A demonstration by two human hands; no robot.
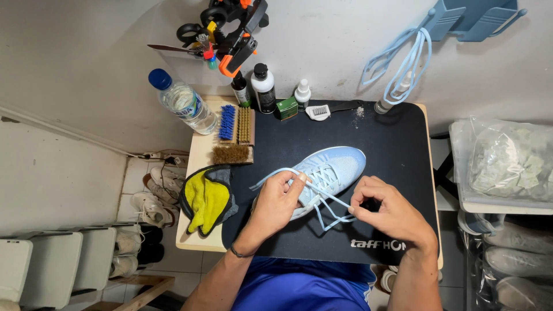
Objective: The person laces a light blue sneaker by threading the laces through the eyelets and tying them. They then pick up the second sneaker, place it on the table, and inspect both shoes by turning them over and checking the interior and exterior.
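Pale blue flat shoelace (322,201) runs between both hands over the dark rubber mat (397,144) that covers the table (199,161). Nearest, the right hand (389,213) has its grip pinched together on one end of the lace at the heel side, while the left hand (276,201) has its grip closed on the other strand close to the eyelets. Just beyond the fingers lies the light blue knitted sneaker (334,170), on its sole, toe pointing away and to the right. To do the lacing well, it seems wise to keep the lace flat and untwisted, draw both ends evenly, and steady the sneaker against the mat. At the left table edge rests a yellow and grey cloth (207,198); farther back stand wooden brushes (236,129), a clear water bottle (181,103) and small cleaner bottles (264,86) against the wall.
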